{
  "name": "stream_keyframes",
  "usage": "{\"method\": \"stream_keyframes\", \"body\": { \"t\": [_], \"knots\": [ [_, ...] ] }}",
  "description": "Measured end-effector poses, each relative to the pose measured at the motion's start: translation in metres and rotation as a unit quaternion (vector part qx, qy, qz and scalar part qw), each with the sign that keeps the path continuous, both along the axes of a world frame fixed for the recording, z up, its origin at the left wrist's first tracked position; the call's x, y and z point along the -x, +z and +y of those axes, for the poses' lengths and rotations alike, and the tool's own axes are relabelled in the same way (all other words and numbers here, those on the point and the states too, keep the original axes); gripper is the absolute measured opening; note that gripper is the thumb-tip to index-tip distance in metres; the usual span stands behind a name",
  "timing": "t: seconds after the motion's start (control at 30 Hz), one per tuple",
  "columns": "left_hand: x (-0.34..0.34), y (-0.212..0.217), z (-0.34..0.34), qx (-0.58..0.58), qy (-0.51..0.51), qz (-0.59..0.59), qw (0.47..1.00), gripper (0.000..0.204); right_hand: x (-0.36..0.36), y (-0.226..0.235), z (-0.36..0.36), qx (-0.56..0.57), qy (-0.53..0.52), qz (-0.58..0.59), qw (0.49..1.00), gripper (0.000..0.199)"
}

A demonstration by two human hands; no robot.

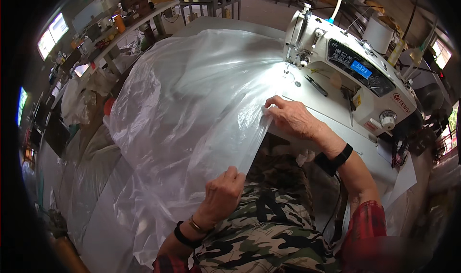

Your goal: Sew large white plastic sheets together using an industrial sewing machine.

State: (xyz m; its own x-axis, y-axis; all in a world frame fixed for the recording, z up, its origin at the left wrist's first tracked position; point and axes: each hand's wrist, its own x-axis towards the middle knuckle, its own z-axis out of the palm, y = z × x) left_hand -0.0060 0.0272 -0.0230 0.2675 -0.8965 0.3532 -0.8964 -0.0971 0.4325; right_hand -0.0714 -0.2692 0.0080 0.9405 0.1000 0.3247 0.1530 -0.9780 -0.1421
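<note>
A large translucent plastic sheet (pixel 192 105) spreads over the sewing table and hangs down at the left. Its far right part reaches under the needle area of a white sewing machine (pixel 345 56), lit by a bright lamp. My right hand (pixel 293 118) pinches the sheet's right edge just in front of the needle plate. Closer to my body, my left hand (pixel 224 192) is closed on the same edge. Between the two hands the edge runs in a fairly straight line. Whether the edge is folded over, I cannot tell.
Black snips (pixel 317 86) and a dark slim tool (pixel 348 105) lie on the table right of the needle. A white thread cone (pixel 378 34) stands behind the machine. At the far left is a cluttered workbench (pixel 129 25); a metal-framed chair (pixel 211 1) stands behind the table.
</note>
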Motion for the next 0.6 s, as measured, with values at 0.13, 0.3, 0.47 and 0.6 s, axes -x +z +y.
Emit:
{"method": "stream_keyframes", "body": {
  "t": [0.13,0.3,0.47,0.6],
  "knots": [
    [0.004,0.004,0.005,0.024,0.011,0.052,0.998,0.015,-0.008,-0.006,-0.014,-0.011,0.004,0.006,1.0,0.022],
    [0.011,0.004,0.009,0.041,0.032,0.077,0.996,0.028,-0.015,-0.011,-0.011,-0.002,0.0,-0.007,1.0,0.014],
    [0.0,-0.019,0.009,0.031,0.031,0.037,0.998,0.05,-0.018,-0.015,-0.008,-0.04,-0.035,-0.006,0.999,0.016],
    [-0.002,-0.023,-0.003,-0.031,0.015,0.039,0.999,0.044,-0.016,-0.019,-0.005,-0.051,-0.128,-0.074,0.988,0.024]
  ]
}}
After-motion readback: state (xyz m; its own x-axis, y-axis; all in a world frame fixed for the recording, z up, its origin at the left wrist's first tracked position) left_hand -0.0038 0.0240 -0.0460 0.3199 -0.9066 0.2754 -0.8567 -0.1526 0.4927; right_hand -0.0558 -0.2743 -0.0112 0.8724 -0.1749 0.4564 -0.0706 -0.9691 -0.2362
